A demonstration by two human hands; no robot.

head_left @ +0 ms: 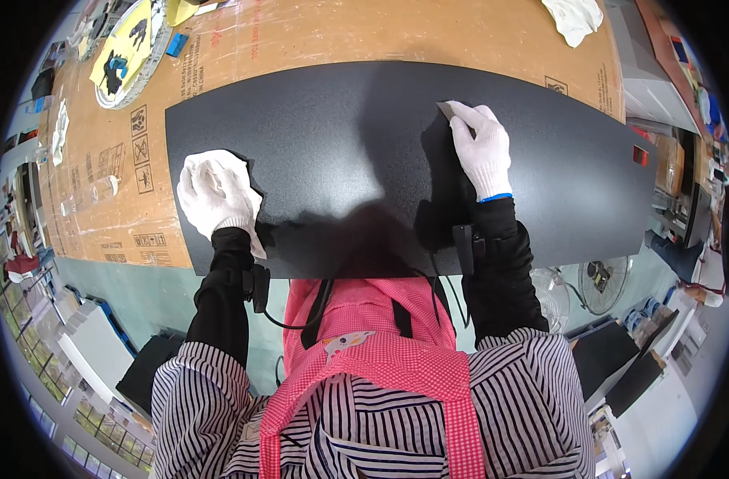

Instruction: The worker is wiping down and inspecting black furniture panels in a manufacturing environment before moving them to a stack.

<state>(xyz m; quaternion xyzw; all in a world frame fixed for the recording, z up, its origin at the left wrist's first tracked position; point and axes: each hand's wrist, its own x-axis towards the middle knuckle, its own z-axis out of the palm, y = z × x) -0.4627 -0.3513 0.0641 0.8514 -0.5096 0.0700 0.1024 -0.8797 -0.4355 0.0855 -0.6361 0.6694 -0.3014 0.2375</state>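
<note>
Both of your hands wear white knit gloves and rest on a large dark grey panel [340, 152] that lies flat across a cardboard-covered table [301, 40], its near edge just in front of your pink checked apron [380, 351]. Your left hand [215, 195] sits near the panel's left end, fingers curled over a white cloth [257, 239] that it presses against the surface; part of that cloth hangs out below the wrist. Your right hand [482, 148] lies further in, toward the panel's far edge and right of its middle, with the fingers narrowed together and pinching a small grey flat piece [445, 109] against the panel; what the piece is you cannot tell from here. A small red rectangle [640, 155] shows near the panel's right end, well apart from both hands. On the cardboard beyond the panel, a crumpled white rag [574, 17] lies at the far right, and a round tray with yellow sheets [129, 56] sits at the far left.
</note>
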